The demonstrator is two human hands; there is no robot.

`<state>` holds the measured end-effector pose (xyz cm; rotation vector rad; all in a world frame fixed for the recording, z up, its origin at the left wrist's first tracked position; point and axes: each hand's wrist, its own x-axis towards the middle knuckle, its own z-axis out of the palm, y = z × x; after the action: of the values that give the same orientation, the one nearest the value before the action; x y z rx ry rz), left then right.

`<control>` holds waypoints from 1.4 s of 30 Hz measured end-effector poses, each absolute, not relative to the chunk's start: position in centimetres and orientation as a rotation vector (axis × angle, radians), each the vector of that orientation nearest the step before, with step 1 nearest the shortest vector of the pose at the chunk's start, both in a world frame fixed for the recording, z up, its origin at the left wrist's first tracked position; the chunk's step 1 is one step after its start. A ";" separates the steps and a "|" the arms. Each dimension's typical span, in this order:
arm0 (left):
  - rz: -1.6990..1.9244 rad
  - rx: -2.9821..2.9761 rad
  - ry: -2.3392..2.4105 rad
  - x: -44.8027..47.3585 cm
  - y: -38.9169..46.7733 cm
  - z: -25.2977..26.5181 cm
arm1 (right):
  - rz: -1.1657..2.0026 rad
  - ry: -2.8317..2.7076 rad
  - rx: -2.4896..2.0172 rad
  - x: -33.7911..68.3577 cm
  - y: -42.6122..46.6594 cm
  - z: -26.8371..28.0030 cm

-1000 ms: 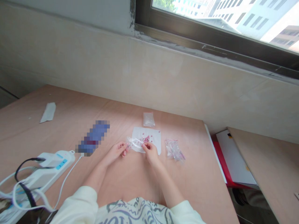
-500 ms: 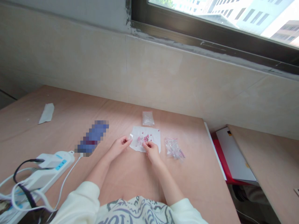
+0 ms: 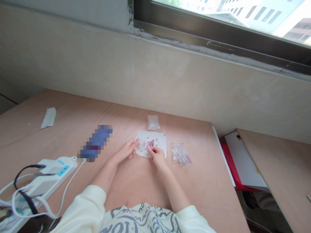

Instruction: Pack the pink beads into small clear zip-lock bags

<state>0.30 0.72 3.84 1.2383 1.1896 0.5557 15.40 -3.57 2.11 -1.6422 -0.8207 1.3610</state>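
A white sheet [image 3: 159, 149] lies on the table with small pink beads [image 3: 152, 142] on it, some loose and several clustered near its middle. Beside the cluster is a shiny, clear patch that looks like thin plastic; its shape is hard to make out. My right hand [image 3: 158, 156] is over the sheet's front edge, thumb and finger pinched together at the cluster. What sits in that pinch is too small to name. At the sheet's left edge is my left hand [image 3: 128, 149], its fingers stretched out and apart, with nothing visible held in them.
A clear zip bag [image 3: 153, 123] lies behind the sheet, and several crumpled clear bags [image 3: 180, 153] are to its right. On the left are a pixelated phone [image 3: 97, 142] on a cable, a white power strip [image 3: 52, 174] with plugs, and a paper scrap [image 3: 48, 117].
My left hand has gone from a pinch beside a clear bit of plastic to spread fingers, slightly further right. My right hand keeps its pinch in nearly the same spot.
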 end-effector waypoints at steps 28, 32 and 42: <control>0.590 1.375 1.159 1.0 0.5 5.1 | 1.344 -0.792 -1.551 15.7 -3.6 2.2; 0.387 1.384 1.008 -0.3 -0.1 5.8 | 1.107 -0.812 -1.585 16.5 -3.7 3.2; 0.535 1.295 0.979 -0.8 -0.3 7.2 | 0.843 -1.257 -1.538 17.6 -4.2 6.3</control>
<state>-0.83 -0.28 7.18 1.2948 0.9792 0.5346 17.60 -4.19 6.30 -1.5379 -1.2575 0.8432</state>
